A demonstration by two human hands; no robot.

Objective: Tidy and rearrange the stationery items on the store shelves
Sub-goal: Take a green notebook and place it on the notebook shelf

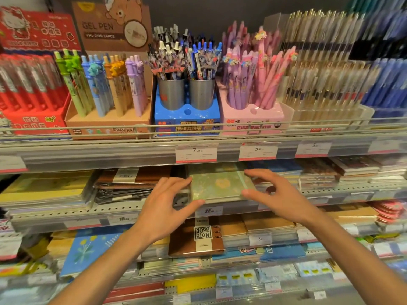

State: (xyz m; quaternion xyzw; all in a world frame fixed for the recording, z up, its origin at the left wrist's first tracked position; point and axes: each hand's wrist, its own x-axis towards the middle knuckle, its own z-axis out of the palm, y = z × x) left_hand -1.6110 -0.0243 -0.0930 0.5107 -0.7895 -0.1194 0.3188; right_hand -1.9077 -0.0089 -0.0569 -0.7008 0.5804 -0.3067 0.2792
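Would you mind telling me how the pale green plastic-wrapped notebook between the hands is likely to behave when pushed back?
The pale green plastic-wrapped notebook lies flat, so it probably slides without tipping. Its glossy wrap looks slippery. Being broad and thin, it may flex slightly.

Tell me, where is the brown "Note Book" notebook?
The brown notebook lies low in the centre of the head view, one shelf below the pale green notebook, between the person's forearms.

head camera looks forward and down, close to the shelves (pixel 136 208).
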